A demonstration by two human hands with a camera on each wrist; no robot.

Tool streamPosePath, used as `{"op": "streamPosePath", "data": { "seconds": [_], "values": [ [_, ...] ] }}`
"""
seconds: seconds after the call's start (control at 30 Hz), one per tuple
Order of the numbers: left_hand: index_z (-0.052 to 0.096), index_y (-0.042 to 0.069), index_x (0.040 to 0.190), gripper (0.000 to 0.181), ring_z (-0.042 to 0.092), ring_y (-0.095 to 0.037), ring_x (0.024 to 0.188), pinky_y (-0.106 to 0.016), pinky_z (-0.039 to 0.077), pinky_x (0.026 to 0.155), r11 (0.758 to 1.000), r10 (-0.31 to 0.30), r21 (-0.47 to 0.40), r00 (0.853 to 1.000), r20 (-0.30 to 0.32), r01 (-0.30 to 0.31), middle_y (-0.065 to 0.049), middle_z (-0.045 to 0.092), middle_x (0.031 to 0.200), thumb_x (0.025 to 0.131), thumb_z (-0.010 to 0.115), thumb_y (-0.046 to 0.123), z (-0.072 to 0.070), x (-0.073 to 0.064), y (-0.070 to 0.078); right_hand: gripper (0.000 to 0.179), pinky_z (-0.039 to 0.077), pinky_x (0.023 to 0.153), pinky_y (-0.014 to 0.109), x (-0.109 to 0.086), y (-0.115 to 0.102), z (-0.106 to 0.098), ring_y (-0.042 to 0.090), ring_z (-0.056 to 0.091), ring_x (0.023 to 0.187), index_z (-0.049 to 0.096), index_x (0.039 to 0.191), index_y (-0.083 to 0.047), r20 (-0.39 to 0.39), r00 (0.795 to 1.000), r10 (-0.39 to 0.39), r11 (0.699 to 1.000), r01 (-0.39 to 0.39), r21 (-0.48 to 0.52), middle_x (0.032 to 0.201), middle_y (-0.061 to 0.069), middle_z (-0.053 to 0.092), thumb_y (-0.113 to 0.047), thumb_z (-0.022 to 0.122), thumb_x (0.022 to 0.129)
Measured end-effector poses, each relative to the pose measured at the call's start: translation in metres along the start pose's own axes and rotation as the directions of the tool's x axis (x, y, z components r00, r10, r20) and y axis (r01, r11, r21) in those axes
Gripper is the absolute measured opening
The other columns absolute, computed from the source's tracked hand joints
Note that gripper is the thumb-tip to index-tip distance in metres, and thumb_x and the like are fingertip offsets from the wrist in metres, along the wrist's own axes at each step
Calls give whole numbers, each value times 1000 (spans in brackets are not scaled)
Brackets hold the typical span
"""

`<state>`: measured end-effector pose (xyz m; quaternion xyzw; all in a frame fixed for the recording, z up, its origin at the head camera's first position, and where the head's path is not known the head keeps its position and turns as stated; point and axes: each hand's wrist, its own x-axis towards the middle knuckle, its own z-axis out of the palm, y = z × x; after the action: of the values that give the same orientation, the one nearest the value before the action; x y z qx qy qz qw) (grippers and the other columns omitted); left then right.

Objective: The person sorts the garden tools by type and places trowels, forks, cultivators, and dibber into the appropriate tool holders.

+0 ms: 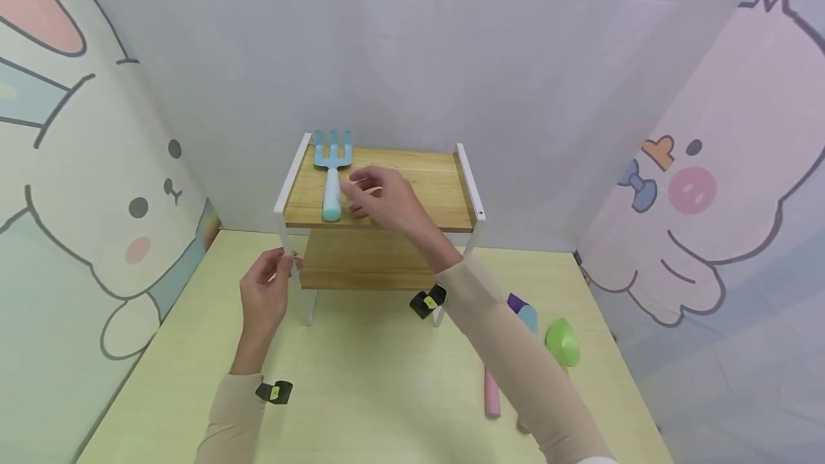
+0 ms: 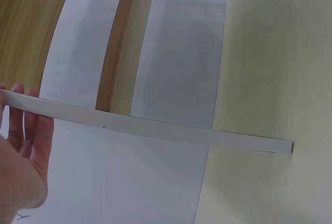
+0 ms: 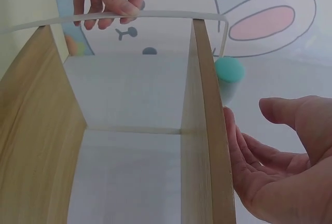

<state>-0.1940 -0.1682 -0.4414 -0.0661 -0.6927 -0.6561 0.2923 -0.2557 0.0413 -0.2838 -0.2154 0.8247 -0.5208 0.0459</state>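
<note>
Right hand [image 1: 384, 199] has its thumb held apart from loosely bent fingers, nothing between them, just beside the handle of a light-blue toy fork [image 1: 331, 181], which lies tines to the back along the left side of a wooden rack's [image 1: 367, 267] upper board [image 1: 435, 177]. Lower down, the left hand [image 1: 264, 293] pinches the rack's white side frame [image 2: 155, 128]. Farther out, a pink handle [image 1: 492, 394], partly hidden by the right sleeve [image 1: 515, 349], and a green scoop [image 1: 563, 342] lie on the pale yellow table [image 1: 361, 399].

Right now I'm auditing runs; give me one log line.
left hand: pinches rack leg | right hand: empty, beside fork | fork: on top shelf
</note>
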Motion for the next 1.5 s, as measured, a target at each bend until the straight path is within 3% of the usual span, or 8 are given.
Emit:
{"op": "streamPosePath", "data": {
  "seconds": [0.17,0.37,0.53,0.7,0.8,1.0,1.23,1.5],
  "values": [
    [62,-12,98,17,68,-13,82,-19,52,77,1000,-7,-5,1000,2,7,-30,64,87,94,58,4,0,1,1,40,55,72,32,-11,2,-1,19,67,82,55,123,-2,-18,998,-66,997,67,25,106,7,64,-28,61,94],
    [62,-12,99,16,68,-13,82,-18,52,77,1000,7,12,1000,6,-7,-30,64,87,94,57,3,0,0,0,39,55,71,29,-24,9,-4,19,66,84,57,122,-1,-53,987,-152,988,153,17,106,5,64,-26,63,93],
    [63,-9,101,16,67,-13,84,-17,50,78,996,17,87,1000,13,-18,-25,67,91,94,58,5,-1,-2,2,35,53,78,29,-38,13,-7,16,65,90,59,119,-2,-94,969,-229,973,229,-6,103,3,65,-24,63,92],
    [63,-8,102,17,67,-16,84,-17,49,77,991,35,127,999,20,-37,-22,68,92,94,57,5,-2,-4,4,28,53,80,32,-60,2,-10,23,65,91,58,116,3,-96,951,-293,956,292,-28,104,13,65,-11,62,92],
    [63,-7,103,18,66,-19,84,-17,49,77,990,29,134,999,22,-31,-21,68,92,95,57,7,-2,-4,4,26,54,80,33,-71,0,-11,26,66,89,57,114,5,-99,937,-336,942,331,-56,103,16,65,-5,62,91],
    [63,-5,104,19,66,-15,85,-15,49,79,988,-10,156,1000,13,8,-19,68,91,95,57,11,-1,-6,6,24,54,80,34,-86,14,-13,24,64,89,57,111,7,-96,897,-431,902,425,-76,101,18,65,1,63,89],
    [63,-7,102,17,66,-21,83,-16,49,76,990,18,139,1000,10,-20,-22,68,89,95,57,7,-1,-6,5,25,53,79,37,-99,35,-14,24,62,89,57,111,6,-98,854,-511,860,505,-80,100,16,63,6,64,86],
    [64,-6,101,17,67,-18,83,-16,49,77,990,15,141,1000,1,-15,-21,68,90,95,58,8,-1,-6,4,26,53,78,42,-116,58,-13,25,62,90,58,109,6,-110,829,-548,836,541,-91,101,12,63,10,64,84]
  ]
}}
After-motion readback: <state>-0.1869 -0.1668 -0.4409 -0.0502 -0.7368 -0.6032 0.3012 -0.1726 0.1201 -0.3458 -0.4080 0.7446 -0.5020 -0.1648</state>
